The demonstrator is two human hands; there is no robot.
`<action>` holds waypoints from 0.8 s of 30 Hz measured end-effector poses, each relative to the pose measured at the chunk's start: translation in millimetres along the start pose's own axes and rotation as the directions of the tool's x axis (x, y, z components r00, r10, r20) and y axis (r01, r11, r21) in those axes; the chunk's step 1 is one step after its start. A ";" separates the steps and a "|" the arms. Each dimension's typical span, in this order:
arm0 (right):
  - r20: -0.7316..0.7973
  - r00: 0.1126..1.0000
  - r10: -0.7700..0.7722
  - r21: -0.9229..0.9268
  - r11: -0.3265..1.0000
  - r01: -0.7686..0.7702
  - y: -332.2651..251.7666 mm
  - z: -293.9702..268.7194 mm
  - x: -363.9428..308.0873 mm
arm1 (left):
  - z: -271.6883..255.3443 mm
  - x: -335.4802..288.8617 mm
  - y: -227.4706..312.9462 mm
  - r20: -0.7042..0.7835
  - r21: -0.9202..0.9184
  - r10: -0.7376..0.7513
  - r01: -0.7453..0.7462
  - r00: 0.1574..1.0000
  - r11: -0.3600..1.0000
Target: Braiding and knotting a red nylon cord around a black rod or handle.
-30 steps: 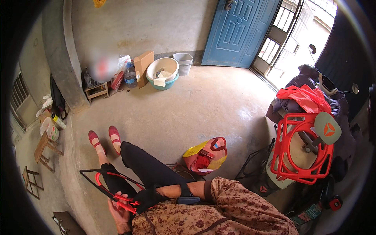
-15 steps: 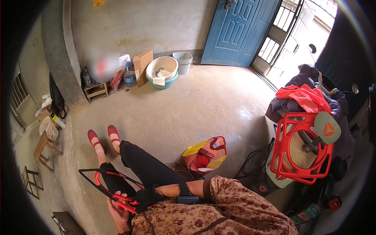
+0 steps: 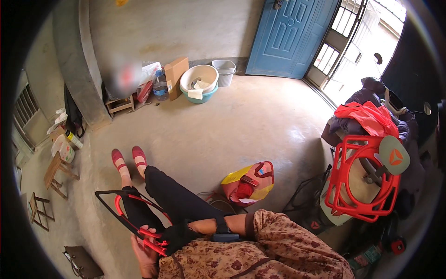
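Observation:
A black angular frame with red cord or tubing wound along it lies slantwise over my outstretched legs. My left hand is closed round its lower end, with fingers on a thick red coiled part. Against that same end presses my right hand, which appears to wear a black glove. Its fingers look bent, but the dark cloth hides what they grip. To the right of my legs stands an open red and yellow bag with red material and a small red item inside.
At right a parked scooter carries a red slotted frame, dark padding and a red cloth. Basins, a grey bucket and a cardboard box line the far wall. Wooden stools and a brown bag are at left.
The view has turned slightly, so the room sits further right in the picture. Both hands stay at the end of the black frame, with little other movement.

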State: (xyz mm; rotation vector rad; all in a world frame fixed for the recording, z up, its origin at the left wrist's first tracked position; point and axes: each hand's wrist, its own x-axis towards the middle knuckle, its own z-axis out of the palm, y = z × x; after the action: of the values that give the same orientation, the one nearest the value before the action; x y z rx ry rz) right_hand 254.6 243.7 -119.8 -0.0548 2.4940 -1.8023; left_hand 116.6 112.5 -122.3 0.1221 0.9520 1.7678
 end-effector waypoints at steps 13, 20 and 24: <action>0.027 0.995 0.100 -0.071 0.993 -0.098 -14.8 -2.0 -0.6 | -15.3 9.0 -8.3 0.073 -0.081 -0.031 0.037 0.997 0.996; 0.017 0.999 0.046 -0.266 0.963 -0.040 -8.9 4.6 9.1 | -11.9 6.6 -3.5 0.079 -0.087 -0.017 0.024 0.997 0.996; -0.006 1.000 -0.026 -0.290 0.957 0.023 -6.3 7.4 6.8 | -6.2 4.5 -5.6 0.116 -0.113 0.011 0.002 0.993 0.994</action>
State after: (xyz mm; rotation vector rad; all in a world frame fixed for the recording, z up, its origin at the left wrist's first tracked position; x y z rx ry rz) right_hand 248.4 234.3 -116.3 -0.0917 2.7546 -1.4314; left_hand 115.9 113.5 -131.7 0.1530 0.7664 1.7940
